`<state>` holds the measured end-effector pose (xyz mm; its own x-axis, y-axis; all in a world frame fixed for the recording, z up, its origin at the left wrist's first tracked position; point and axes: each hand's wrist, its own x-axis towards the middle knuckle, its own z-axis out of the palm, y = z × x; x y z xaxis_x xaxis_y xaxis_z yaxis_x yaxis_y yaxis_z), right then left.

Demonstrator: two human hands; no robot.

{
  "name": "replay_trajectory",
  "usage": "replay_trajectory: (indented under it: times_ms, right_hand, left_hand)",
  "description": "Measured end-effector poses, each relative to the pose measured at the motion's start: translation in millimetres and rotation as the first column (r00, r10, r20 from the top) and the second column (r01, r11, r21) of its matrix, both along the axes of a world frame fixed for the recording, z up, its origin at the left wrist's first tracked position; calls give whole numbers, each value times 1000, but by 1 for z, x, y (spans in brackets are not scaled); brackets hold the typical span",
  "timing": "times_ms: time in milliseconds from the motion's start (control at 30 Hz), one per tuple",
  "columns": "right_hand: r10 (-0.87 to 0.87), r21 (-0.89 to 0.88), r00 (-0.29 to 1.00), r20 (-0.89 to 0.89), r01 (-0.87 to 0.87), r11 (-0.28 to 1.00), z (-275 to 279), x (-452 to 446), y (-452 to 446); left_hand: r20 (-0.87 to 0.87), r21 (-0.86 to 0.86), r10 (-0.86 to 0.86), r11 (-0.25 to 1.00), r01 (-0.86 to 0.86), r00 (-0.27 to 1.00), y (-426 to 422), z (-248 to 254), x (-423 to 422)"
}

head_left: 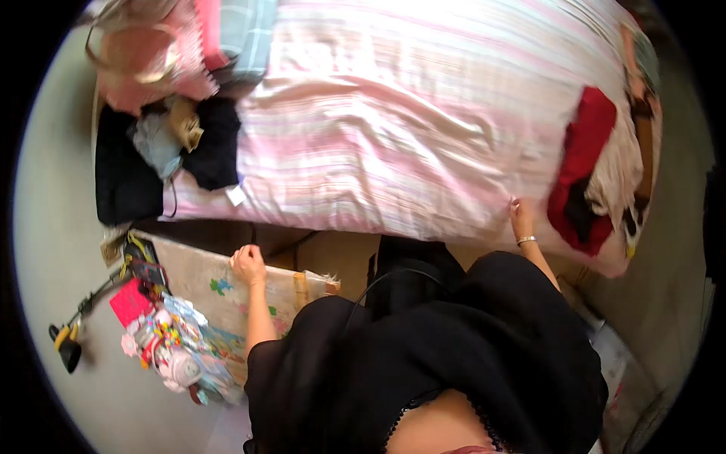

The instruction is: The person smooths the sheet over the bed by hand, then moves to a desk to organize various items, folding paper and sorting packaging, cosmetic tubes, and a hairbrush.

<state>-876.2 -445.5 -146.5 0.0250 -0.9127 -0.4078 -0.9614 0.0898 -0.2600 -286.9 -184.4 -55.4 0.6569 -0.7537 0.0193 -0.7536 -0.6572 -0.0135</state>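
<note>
A striped pink and white bedsheet [393,144] covers the bed in front of me, with creases running through its middle. My right hand [521,218], with a bracelet at the wrist, is closed in a pinch on the sheet near the bed's front edge. Just beyond it lies a heap of clothes with a red garment [584,163]. My left hand [248,265] is curled closed at the far edge of a low table [193,265], below the bed's edge. Whatever its fingers hold, if anything, is hidden.
Dark clothes [125,170] and a pink bag [151,60] lie at the bed's left end, beside folded grey checked cloth [246,38]. On the table are a black desk lamp [69,349], a pink card [131,303] and several small toys and trinkets [174,356].
</note>
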Motion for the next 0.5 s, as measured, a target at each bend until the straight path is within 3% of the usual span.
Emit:
replay_trajectory:
  times_ms: [133, 167, 233, 300, 367, 400, 433, 500]
  right_hand:
    - [-136, -116, 989, -52, 129, 985, -3, -68, 112]
    - [-225, -47, 970, -90, 221, 974, 21, -63, 129]
    - [-277, -158, 959, -54, 266, 951, 12, -95, 182]
    - [-347, -137, 934, -83, 335, 932, 4, -129, 239]
    - [-411, -129, 907, -93, 399, 908, 22, -153, 263]
    - [-605, 21, 796, 23, 604, 797, 41, -160, 273]
    - [-768, 185, 630, 119, 746, 640, 57, -170, 279]
    - [-825, 180, 541, 162, 806, 564, 55, -203, 307]
  left_hand:
    - [-73, 75, 133, 989, -128, 988, 13, -12, 9]
    - [-93, 99, 186, 979, -177, 978, 13, -11, 9]
    - [-40, 60, 66, 996, -64, 997, 11, -13, 10]
    - [67, 79, -70, 995, 65, 995, 22, -27, 22]
    - [196, 281, -43, 959, -14, 980, -4, 0, -16]
    - [170, 286, -54, 958, 3, 984, -14, 3, -32]
    - [160, 179, -123, 979, 94, 979, -22, -4, -46]
    - [160, 70, -248, 968, 240, 955, -36, -20, -86]
